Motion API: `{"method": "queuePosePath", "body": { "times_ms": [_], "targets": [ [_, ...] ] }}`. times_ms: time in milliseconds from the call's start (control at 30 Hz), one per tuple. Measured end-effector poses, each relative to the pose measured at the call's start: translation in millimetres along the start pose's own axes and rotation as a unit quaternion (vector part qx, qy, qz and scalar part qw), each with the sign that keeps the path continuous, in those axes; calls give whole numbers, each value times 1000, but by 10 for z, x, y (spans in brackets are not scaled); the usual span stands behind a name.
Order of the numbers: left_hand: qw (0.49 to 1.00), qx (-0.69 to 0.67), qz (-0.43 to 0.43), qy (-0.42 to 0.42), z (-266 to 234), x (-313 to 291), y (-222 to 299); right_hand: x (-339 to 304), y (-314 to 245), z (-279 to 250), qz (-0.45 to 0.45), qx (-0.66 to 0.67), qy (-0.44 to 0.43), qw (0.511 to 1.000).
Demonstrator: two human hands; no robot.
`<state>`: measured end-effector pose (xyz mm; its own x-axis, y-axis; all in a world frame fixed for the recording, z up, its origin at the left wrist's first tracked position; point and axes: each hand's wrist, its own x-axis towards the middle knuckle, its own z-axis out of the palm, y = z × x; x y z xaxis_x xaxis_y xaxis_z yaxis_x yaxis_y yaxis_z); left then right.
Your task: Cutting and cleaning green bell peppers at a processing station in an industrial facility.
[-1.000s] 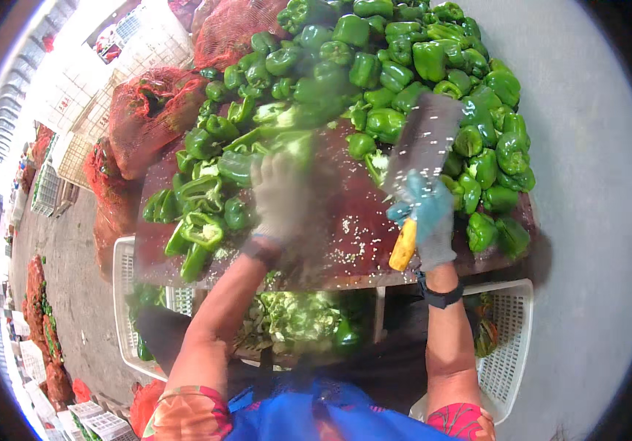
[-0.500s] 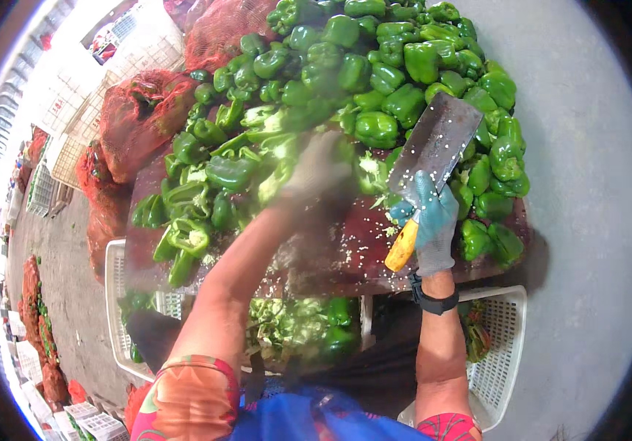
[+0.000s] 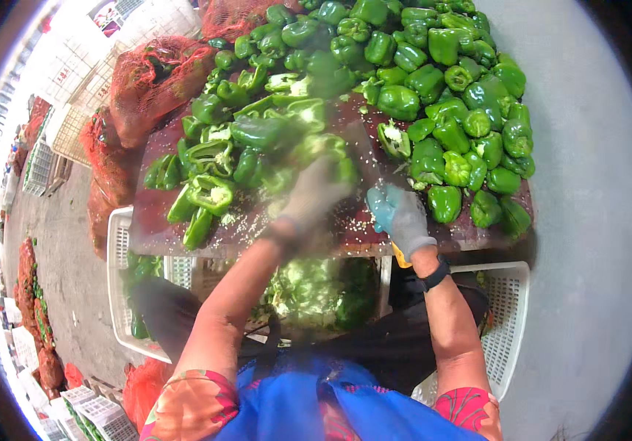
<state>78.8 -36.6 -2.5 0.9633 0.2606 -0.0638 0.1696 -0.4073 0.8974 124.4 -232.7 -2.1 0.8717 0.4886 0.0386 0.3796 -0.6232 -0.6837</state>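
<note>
My left hand, in a pale glove, is over the table near its middle. Its fingers are blurred but look closed against a green bell pepper. My right hand, in a grey glove with blue-green fingers, grips a cleaver by its yellow handle. The cleaver's dark blade points away from me, low over the dark red tabletop, just right of that pepper. A cut pepper half with pale core showing lies right of the blade. Opened peppers lie left of my left hand.
Whole green peppers are heaped across the far and right side. Red mesh sacks stand at the left. White crates sit below the table's near edge; pale pepper scraps lie beneath it. Seeds dot the tabletop.
The cleaver has come down and left from above the right-hand peppers to beside my left hand. My right hand moved left with it. The view has shifted slightly.
</note>
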Motion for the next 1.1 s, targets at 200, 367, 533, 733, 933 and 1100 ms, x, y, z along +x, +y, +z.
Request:
{"method": "queuePosePath", "body": {
  "times_ms": [200,367,533,733,933,1100],
  "targets": [
    [995,80,58,25,224,211,-389,54,38,-23,91,64,-27,993],
    [981,158,107,-21,227,238,-233,39,13,-164,91,-20,2,996],
    [981,152,119,-27,221,317,-244,25,100,-214,129,149,6,980],
    [983,129,132,-9,227,360,-446,261,259,-56,54,6,-104,993],
    [963,168,195,79,217,215,-225,538,21,-78,191,69,-185,962],
    [949,268,164,13,168,141,-69,766,197,18,-103,-217,-218,946]
  ]
}}
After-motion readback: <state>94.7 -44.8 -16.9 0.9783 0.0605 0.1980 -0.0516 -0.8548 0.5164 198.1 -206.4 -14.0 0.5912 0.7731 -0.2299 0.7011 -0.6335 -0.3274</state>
